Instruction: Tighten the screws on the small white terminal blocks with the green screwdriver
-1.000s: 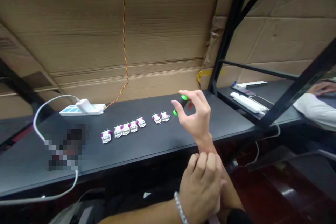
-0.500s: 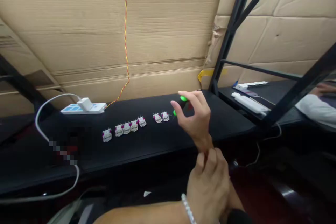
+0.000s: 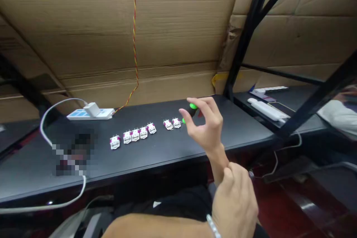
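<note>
Head view.
Screwdriver [image 3: 192, 111], small, black/green: above bench [image 3: 167, 156] mid-back, just right of white-purple parts [image 3: 143, 132].
Right hand [image 3: 208, 128]: fingers curled, handle pinched betw. thumb & fingertips.
Left hand [image 3: 237, 204]: wrapped round right forearm [image 3: 220, 158], off front edge.
Power strip [image 3: 89, 113]: back-left.
Handling: prob. light, stiff, smooth. Grip at handle, not thin tip.

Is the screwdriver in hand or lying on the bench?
In hand: the right hand pinches the green-and-black screwdriver by its handle. Tip contact with the bench: cannot tell.
</note>
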`<state>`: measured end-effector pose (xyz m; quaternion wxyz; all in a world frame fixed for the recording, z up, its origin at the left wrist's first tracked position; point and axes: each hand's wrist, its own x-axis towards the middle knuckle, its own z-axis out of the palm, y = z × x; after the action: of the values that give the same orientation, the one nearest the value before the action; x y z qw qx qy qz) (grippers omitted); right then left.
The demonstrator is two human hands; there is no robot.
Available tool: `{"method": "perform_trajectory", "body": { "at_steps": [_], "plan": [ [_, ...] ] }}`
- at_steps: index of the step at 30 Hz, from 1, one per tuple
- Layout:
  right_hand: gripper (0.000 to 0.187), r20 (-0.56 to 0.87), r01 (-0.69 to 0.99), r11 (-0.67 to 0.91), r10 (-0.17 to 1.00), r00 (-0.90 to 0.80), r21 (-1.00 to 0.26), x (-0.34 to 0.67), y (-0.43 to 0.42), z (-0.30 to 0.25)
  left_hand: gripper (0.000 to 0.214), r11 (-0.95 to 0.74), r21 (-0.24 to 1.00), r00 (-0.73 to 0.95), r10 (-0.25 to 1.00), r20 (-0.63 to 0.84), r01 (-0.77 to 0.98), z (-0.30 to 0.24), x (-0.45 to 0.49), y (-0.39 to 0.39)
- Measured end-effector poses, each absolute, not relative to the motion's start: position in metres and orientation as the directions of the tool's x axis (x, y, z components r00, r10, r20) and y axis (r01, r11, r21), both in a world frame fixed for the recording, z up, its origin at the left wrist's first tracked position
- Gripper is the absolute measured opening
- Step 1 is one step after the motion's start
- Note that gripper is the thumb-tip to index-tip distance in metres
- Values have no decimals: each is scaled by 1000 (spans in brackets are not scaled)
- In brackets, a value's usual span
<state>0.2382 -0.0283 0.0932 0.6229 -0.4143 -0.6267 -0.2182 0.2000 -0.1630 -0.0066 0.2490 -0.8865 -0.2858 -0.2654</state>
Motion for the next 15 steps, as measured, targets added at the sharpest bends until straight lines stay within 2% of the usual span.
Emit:
{"method": "perform_trajectory", "body": {
  "at_steps": [3,6,8,11,13,15],
  "plan": [
    [19,963,767,597,253,97,-234,233,-28,93,34,-785,-243,729,348,589,570,-44,216,-182],
    [20,962,757,611,260,86,-233,233,-30,94,34,-825,-168,722,352,595,540,-44,214,-182],
    [19,960,758,608,267,85,-236,234,-31,94,35,-810,-237,720,292,630,536,-21,205,-169],
    [20,958,756,607,270,93,-244,232,-31,92,33,-682,-284,671,403,622,674,0,199,-156],
    [20,958,754,611,275,86,-242,228,-30,90,31,-685,-331,711,391,584,649,-14,205,-161],
    [21,956,749,618,285,69,-238,226,-29,89,30,-749,-306,741,346,575,587,-38,213,-174]
  ]
}}
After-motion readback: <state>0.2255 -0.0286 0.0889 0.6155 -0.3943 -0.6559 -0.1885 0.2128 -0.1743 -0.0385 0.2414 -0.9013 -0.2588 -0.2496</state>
